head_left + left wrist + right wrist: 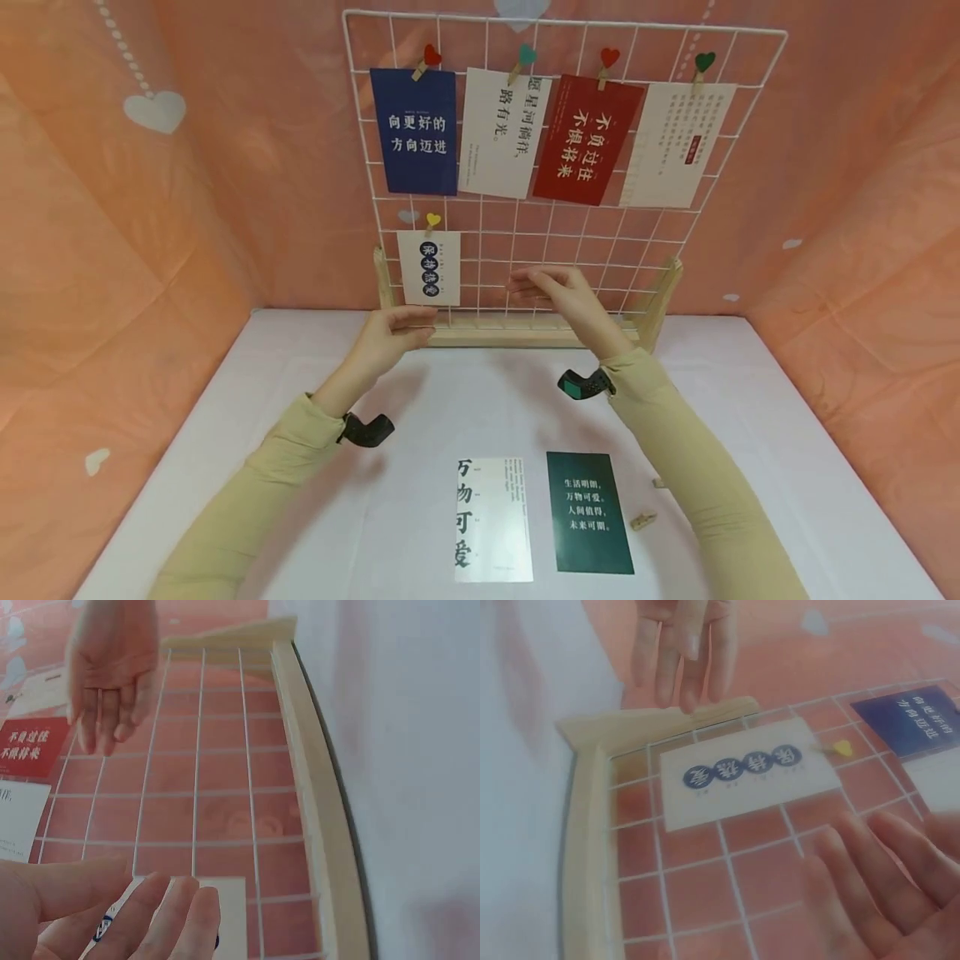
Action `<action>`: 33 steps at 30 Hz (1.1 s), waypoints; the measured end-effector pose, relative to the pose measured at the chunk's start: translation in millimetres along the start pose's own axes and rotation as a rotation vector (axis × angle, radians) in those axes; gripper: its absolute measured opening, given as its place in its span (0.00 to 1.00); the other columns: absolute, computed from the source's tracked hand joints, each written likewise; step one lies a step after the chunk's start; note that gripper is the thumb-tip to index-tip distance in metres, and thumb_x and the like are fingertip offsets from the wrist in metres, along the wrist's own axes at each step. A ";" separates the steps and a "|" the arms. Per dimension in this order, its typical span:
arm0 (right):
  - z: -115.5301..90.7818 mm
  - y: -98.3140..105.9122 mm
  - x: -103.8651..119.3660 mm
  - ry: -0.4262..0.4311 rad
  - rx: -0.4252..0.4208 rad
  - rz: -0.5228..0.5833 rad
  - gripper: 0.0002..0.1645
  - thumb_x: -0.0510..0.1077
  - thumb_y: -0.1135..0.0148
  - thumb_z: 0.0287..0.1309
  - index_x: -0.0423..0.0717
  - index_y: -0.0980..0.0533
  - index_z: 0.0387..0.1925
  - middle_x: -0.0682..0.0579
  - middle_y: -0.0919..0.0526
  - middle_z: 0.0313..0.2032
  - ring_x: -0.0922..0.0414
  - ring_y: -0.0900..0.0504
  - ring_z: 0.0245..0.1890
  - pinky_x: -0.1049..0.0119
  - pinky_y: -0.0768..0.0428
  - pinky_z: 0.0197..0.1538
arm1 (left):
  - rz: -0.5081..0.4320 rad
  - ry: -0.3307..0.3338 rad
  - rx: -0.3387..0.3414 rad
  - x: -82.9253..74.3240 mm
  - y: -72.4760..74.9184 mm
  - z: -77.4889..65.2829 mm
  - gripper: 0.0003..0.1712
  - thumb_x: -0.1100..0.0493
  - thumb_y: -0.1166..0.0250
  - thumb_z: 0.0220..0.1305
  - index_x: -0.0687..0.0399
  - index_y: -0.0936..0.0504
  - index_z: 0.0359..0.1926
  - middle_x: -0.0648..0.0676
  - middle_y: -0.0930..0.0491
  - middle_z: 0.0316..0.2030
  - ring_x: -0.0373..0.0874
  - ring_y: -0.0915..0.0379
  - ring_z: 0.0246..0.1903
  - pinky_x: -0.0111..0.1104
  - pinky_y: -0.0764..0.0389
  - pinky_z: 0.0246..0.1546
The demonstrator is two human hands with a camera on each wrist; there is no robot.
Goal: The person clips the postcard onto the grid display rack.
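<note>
A small white card [429, 268] hangs from a yellow heart clip [433, 220] at the lower left of a white wire grid [562, 23], where we see two bare hands raised. The left hand [390, 335] is near the card and the right hand [558, 292] farther along, before the wires; each grip is relaxed, fingers extended, holding nothing. Above, we find a blue card [415, 132], a tall white card [498, 137], a red card [587, 140] and a cream card [678, 146] clipped in a row. A wooden stand [517, 337] supports the grid on the table [337, 533], where a dark green card [592, 512] lies beside a silvery-white card [493, 521].
</note>
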State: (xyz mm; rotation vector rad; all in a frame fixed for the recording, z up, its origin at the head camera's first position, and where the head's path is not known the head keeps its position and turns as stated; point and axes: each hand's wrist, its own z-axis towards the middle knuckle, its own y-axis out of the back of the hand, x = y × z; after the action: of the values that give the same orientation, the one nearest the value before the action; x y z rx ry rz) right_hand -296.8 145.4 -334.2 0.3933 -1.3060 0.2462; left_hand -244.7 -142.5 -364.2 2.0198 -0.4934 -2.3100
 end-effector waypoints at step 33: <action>-154.2 98.8 -68.7 -0.217 0.027 -0.158 0.25 0.48 0.53 0.73 0.29 0.29 0.56 0.31 0.23 0.51 0.45 0.21 0.51 0.66 0.22 0.52 | -0.182 0.285 0.413 61.0 -44.5 -42.5 0.25 0.61 0.38 0.65 0.72 0.28 0.59 0.66 0.23 0.52 0.54 0.24 0.50 0.38 0.24 0.54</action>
State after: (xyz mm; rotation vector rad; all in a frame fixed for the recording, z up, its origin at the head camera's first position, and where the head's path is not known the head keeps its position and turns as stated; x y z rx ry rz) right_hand -216.3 302.2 -419.0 0.5557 -1.4766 0.0900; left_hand -204.8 -123.6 -438.7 2.6293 -0.8559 -2.0873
